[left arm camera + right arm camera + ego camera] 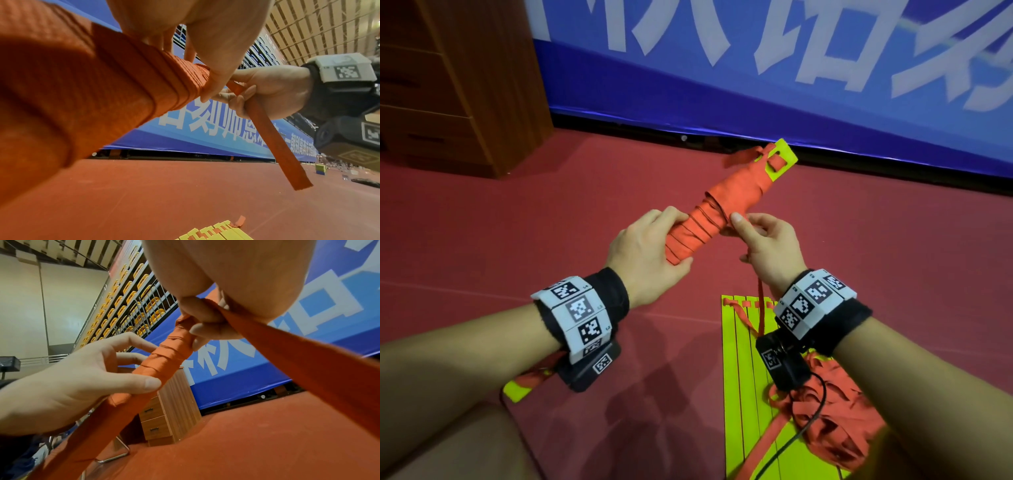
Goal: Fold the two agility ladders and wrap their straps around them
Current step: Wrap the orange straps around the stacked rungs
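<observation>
I hold one folded agility ladder [726,202] in the air, its yellow rungs almost fully wound in orange strap [86,91], with a yellow end showing at the far tip. My left hand [650,246] grips the near part of the wrapped bundle [162,360], thumb under it. My right hand [763,240] pinches the loose strap end [273,134] right beside the bundle, and the strap tail [308,363] hangs down past the wrist. The second ladder [746,387] lies flat on the floor below my right arm, yellow rungs stacked side by side, its orange strap [835,414] heaped loose on it.
Red floor [551,219] stretches all around. A blue banner [756,75] runs along the far edge. A wooden drawer cabinet [448,85] stands at the back left. A yellow rung end with orange strap [517,390] pokes out under my left wrist.
</observation>
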